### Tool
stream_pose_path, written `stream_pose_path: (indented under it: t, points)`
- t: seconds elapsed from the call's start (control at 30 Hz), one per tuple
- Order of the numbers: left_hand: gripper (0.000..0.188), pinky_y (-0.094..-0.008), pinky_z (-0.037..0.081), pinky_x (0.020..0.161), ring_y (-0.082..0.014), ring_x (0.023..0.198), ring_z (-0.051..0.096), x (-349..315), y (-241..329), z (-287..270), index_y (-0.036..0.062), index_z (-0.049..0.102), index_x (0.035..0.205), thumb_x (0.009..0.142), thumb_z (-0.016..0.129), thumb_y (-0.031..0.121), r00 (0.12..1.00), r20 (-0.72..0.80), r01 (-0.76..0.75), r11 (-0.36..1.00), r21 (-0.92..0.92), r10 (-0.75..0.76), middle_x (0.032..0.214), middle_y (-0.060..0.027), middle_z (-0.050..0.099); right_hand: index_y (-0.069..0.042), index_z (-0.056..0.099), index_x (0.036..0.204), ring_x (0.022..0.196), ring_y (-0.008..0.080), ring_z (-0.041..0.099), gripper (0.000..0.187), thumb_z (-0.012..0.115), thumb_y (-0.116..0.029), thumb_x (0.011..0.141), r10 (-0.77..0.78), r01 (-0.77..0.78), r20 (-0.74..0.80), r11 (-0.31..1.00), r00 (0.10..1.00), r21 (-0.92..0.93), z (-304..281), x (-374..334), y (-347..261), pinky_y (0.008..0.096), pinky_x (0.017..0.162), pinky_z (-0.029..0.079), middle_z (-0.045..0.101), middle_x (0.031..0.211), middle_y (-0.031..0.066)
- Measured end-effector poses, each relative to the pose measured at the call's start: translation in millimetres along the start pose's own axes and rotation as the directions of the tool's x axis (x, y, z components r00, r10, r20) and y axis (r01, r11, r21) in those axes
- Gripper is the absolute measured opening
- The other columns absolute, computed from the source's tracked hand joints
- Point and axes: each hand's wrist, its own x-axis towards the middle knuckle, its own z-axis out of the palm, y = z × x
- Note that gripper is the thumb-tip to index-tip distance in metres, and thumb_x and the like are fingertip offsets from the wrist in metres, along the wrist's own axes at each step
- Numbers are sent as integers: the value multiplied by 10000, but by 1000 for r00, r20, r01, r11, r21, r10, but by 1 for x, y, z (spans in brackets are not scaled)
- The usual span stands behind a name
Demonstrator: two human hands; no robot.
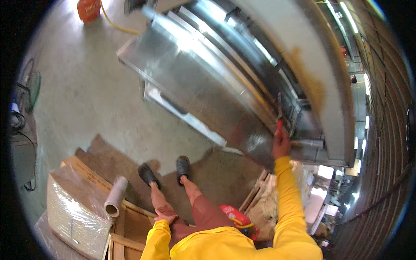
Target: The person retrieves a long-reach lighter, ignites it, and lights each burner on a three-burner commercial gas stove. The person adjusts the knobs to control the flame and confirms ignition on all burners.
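My right hand (281,144) is closed round the red handle of a metal-ended hand tool (280,124); the exact kind of tool is too blurred to tell. It reaches up to the right end of a large stainless steel unit (186,73), and the tool's grey end points in among the unit's metal rails. A pale panel (331,86) with a yellow-brown stain rises beside these rails. Lower down, my left hand (166,215) lies on my bent leg near the knee, holding nothing, with its fingers laid out.
A plastic-wrapped box (71,212) stands lower left, beside a roll of clear wrap (116,197) and a wooden crate (130,229). A red bag (238,219) lies by my right side. Brown cardboard (125,158) covers floor underfoot. An orange container (89,11) with a yellow hose (117,27) stands far left.
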Motion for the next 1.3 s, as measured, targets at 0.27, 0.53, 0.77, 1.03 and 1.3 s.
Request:
stream_pose_path:
  t: [0.27,0.53,0.77,1.03,1.3]
  points:
    - [1243,-407,471,1015,-346,1181,592,57,6,22,3,92,1536,658,792,537,990,-142,-21,1000,-14,19,1294,-243,579,-75,642,1191,953,413,665,371,545,-347,958,55,-136,-183,874,982,-466,-2,124,77,453,859,517,691,1000,239]
    - [1217,-434,484,990,-368,1151,609,63,4,33,46,99,1544,657,799,500,977,-213,-26,999,-31,19,1247,-252,607,-123,658,1157,995,425,653,365,531,-379,929,241,-381,-343,815,908,-438,9,193,88,497,863,514,691,1050,213]
    - [1207,-440,486,986,-376,1141,614,58,13,32,77,112,1548,653,805,497,976,-218,25,1000,-15,-28,1292,-248,579,-156,640,1220,1025,441,639,397,500,-379,923,245,-414,-360,734,900,-537,21,231,105,510,879,510,678,1075,233]
    - [1201,-433,480,998,-380,1170,594,55,15,30,91,107,1551,658,802,493,980,-196,21,999,-35,-28,1319,-256,550,-142,639,1243,1059,422,633,399,499,-360,940,293,-414,-301,742,907,-528,18,237,102,503,898,506,663,1150,224]
    - [1198,-432,475,1005,-379,1182,586,55,13,29,84,109,1547,655,802,483,980,-195,17,999,-36,-23,1325,-254,544,-190,652,1229,1063,417,637,380,492,-370,935,398,-500,-302,677,866,-541,23,246,108,512,911,501,665,1153,216]
